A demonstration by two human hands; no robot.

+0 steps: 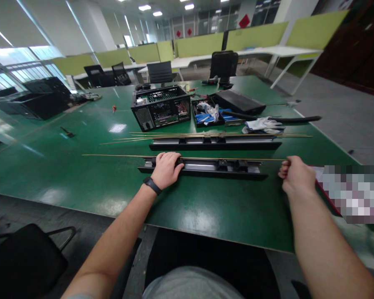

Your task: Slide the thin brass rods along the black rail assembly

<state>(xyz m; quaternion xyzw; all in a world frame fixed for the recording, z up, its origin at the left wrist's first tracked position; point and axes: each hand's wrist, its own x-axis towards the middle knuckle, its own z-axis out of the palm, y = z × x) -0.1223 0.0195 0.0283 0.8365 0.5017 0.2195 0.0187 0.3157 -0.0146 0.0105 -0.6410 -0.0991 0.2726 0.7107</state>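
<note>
A long black rail [199,173] with a silvery inner strip and black blocks lies crosswise on the green table in front of me. My left hand [166,168], a dark band on its wrist, grips the rail left of its middle; the fingertips are hidden behind it. A thin brass-coloured rod [112,155] runs along the rail's far side and sticks out past both ends. At its right end, my right hand [296,174] pinches the rod with closed fingers. Behind lies a second black rail [212,145], with several similar thin rods [137,138] along it.
Farther back on the green table [90,182] stand an open black computer case [162,110], a black tray [207,114] with gloves and a flat black box [238,101]. White gloves [263,124] lie by a black tube [302,119]. A blurred-out item [350,195] is at right.
</note>
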